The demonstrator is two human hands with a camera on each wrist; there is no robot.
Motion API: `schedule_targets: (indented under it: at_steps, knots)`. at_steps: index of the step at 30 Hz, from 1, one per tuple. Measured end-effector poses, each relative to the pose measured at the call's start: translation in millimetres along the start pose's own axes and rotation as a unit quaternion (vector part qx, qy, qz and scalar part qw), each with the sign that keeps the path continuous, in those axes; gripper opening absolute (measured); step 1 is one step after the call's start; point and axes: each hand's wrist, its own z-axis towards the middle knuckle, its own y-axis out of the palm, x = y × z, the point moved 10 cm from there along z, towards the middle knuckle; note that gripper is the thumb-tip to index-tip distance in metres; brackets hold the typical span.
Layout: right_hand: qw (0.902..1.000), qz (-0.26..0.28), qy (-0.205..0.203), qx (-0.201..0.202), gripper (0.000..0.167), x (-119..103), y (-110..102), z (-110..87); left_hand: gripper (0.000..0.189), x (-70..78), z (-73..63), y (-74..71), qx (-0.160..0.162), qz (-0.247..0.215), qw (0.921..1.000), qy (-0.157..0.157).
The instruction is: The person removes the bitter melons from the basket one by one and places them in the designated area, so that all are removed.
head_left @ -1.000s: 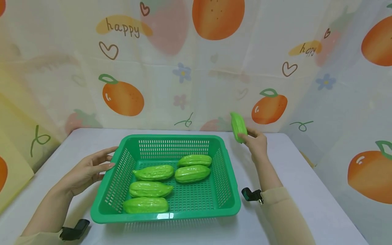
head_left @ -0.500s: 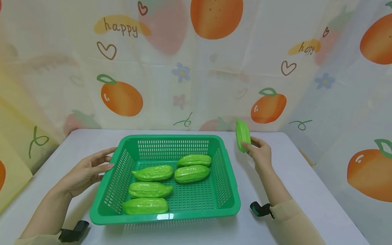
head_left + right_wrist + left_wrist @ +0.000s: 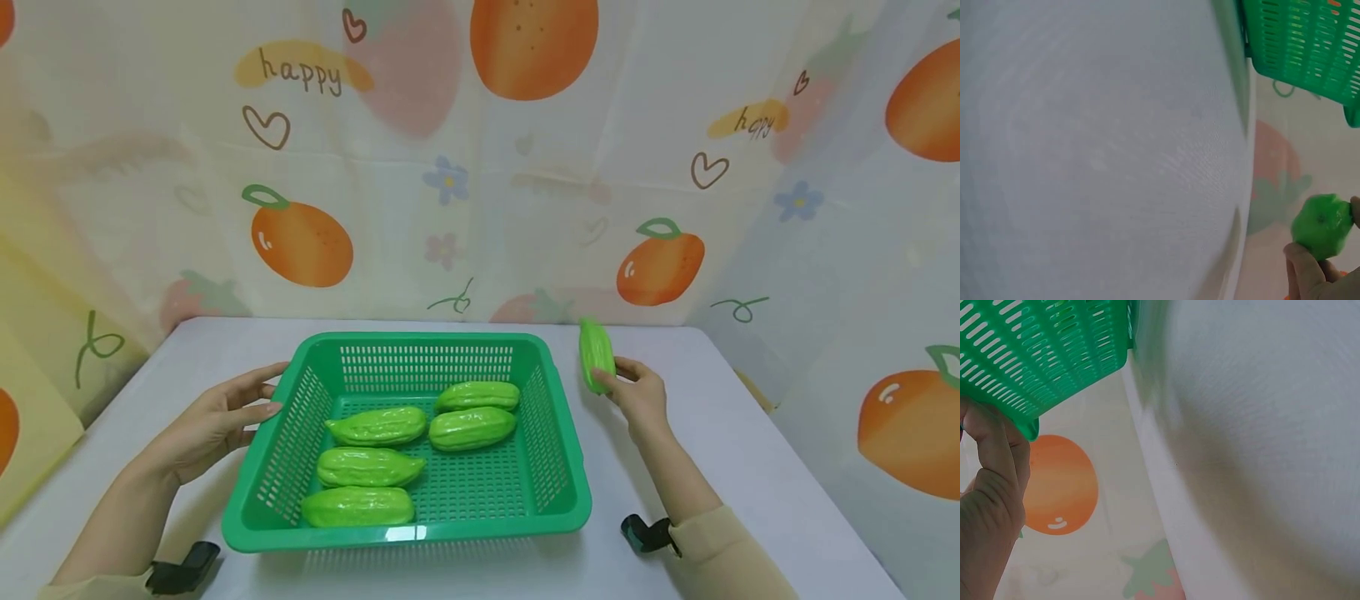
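Observation:
A green plastic basket [image 3: 420, 540] holds several bright green, ridged bitter melons with pointed tips. My left hand [image 3: 202, 429] grips the basket's left rim, thumb at the edge and the other fingers bent against the outside. In the left wrist view those bent fingers [image 3: 1000, 440] press up close to the slotted wall. To the right of the basket, my right hand [image 3: 637, 396] pinches another bitter melon [image 3: 596, 354] by its lower end, its tip pointing away. The right wrist view shows this melon [image 3: 1321, 225] end-on between thumb and fingers, above the table.
The white table [image 3: 720, 433] carries the basket at its middle and ends at a cloth backdrop [image 3: 525, 208] printed with oranges and hearts. A black wrist camera [image 3: 183, 567] sits at the left cuff and another camera [image 3: 645, 533] at the right cuff.
My right hand has come down and nearer with the bitter melon, slightly to the right. The left hand and the basket have stayed in place.

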Motion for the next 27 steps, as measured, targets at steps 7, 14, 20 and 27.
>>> schedule_targets:
  at_steps: [7,14,20,27]
  knots:
    - [0.9986,-0.051,-0.008,-0.010,0.061,6.5,0.0,-0.3,0.059,0.0,1.0,1.5,-0.010,-0.014,0.9998,0.004]
    - [0.9910,-0.129,-0.031,-0.012,0.063,3.7,2.4,-1.9,0.058,1.0,1.3,0.5,-0.009,-0.014,0.9998,0.010]
    - [0.9852,-0.169,-0.029,-0.010,0.064,9.2,3.2,-1.9,0.058,1.0,1.2,0.1,-0.008,-0.015,0.9998,0.007]
    - [0.9843,-0.173,-0.030,-0.017,0.062,14.1,10.4,-4.3,0.058,-1.7,0.5,-0.2,-0.004,-0.011,0.9999,0.000]
